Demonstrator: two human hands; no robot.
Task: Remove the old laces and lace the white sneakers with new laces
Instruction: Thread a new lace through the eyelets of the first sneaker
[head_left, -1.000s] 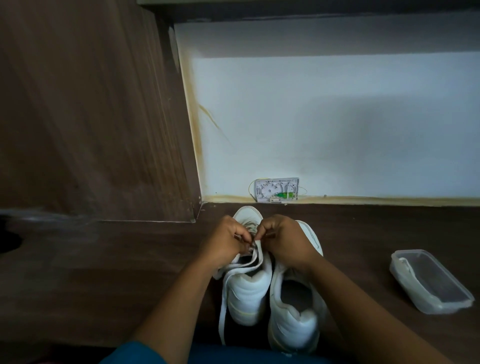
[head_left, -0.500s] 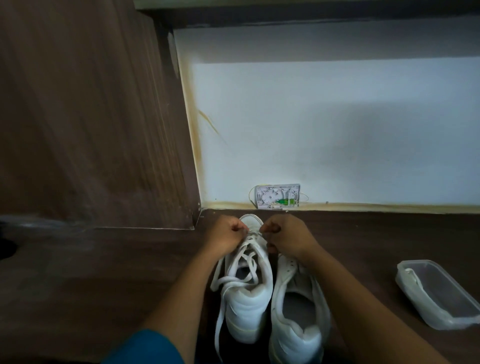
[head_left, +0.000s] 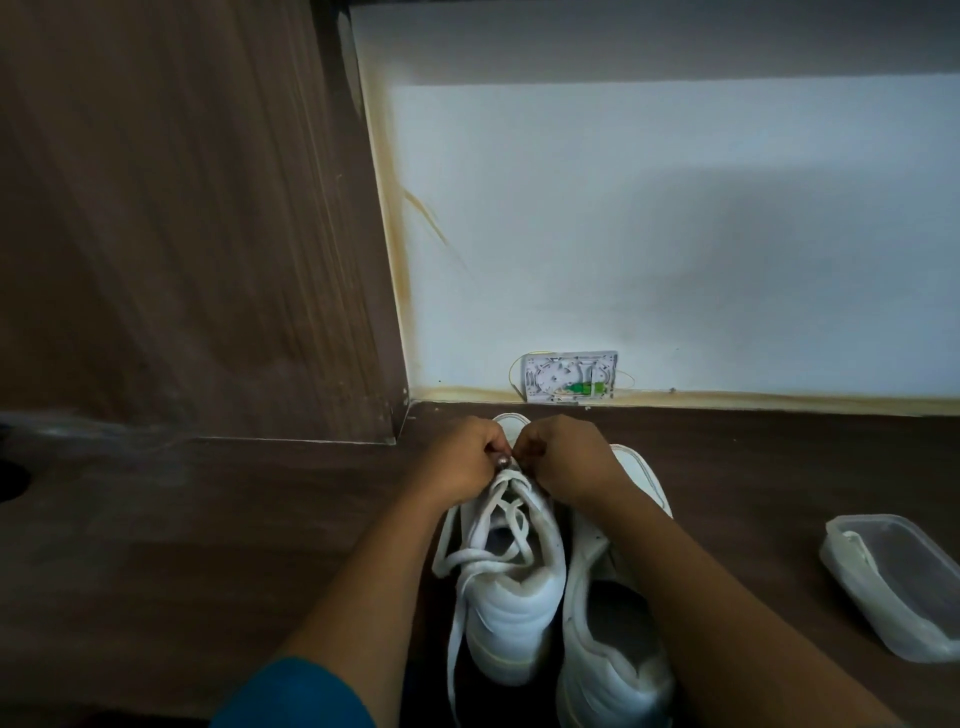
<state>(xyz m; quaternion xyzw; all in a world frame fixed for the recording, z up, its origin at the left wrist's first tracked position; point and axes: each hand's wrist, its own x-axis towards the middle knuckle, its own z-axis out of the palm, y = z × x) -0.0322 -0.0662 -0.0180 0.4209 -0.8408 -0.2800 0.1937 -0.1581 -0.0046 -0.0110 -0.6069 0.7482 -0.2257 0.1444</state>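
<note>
The left sneaker (head_left: 511, 618) and right sneaker (head_left: 613, 670) sit side by side on the dark table (head_left: 208, 545). The left hand (head_left: 460, 465) and right hand (head_left: 563, 462), fingers curled tight, pinch the white lace (head_left: 467, 556) at the left sneaker's far eyelets.

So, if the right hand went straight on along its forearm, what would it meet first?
The left hand, almost at once: it and the right hand pinch the lace at the laced sneaker's toe end, nearly touching. Depth looks equal, though uncertain.
</note>
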